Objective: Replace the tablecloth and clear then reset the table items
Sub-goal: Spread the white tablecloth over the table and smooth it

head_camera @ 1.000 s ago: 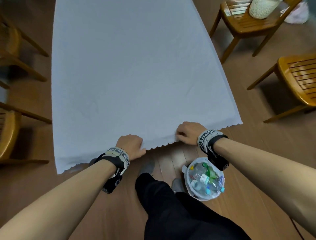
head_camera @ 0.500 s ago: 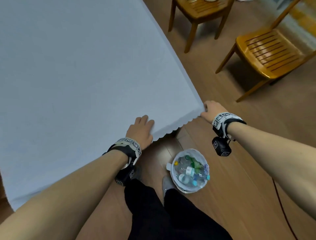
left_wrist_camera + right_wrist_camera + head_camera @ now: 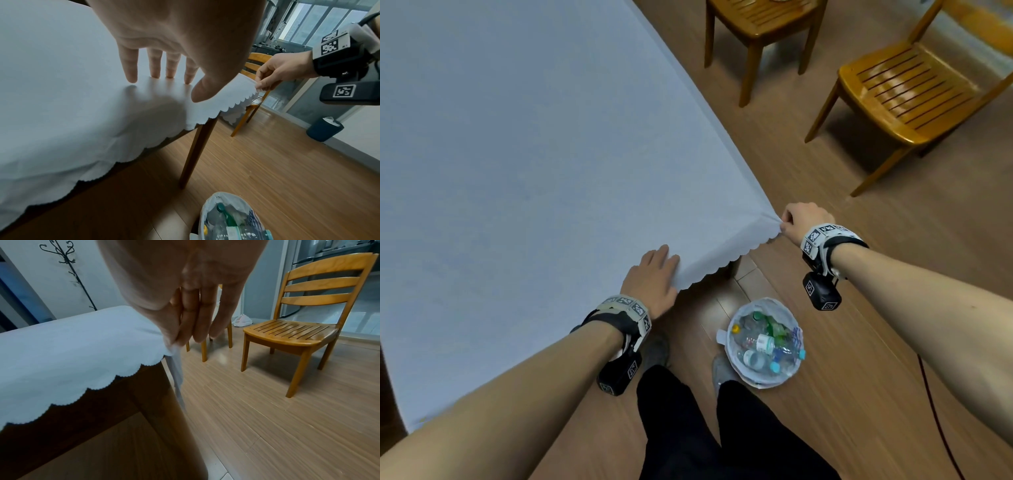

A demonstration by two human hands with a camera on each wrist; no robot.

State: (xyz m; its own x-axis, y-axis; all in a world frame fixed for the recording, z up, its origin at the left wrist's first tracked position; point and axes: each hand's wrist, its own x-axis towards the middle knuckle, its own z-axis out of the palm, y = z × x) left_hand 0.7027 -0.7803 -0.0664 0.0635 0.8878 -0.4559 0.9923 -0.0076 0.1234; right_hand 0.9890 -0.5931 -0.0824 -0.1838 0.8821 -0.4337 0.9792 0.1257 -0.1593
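Note:
A pale blue-white tablecloth (image 3: 534, 164) with a scalloped hem covers the wooden table. My left hand (image 3: 654, 277) lies flat on the cloth near the table's near edge, its straight fingers (image 3: 131, 68) pressing the fabric down. My right hand (image 3: 803, 221) pinches the cloth's near right corner (image 3: 170, 347) between thumb and fingertips, pulling it out past the table corner. A dark table leg (image 3: 195, 152) stands under that corner. Nothing else lies on the cloth in view.
A white bag of plastic bottles (image 3: 763, 342) sits on the wood floor by my feet. Two wooden chairs (image 3: 904, 89) (image 3: 756, 24) stand to the right of the table. A dark bin (image 3: 322, 129) stands by the far wall, a coat stand (image 3: 69, 269) behind the table.
My right hand slid right along the hem to the cloth's corner and now pinches it. My left hand went from gripping the hem to lying flat on the cloth. My view swung right.

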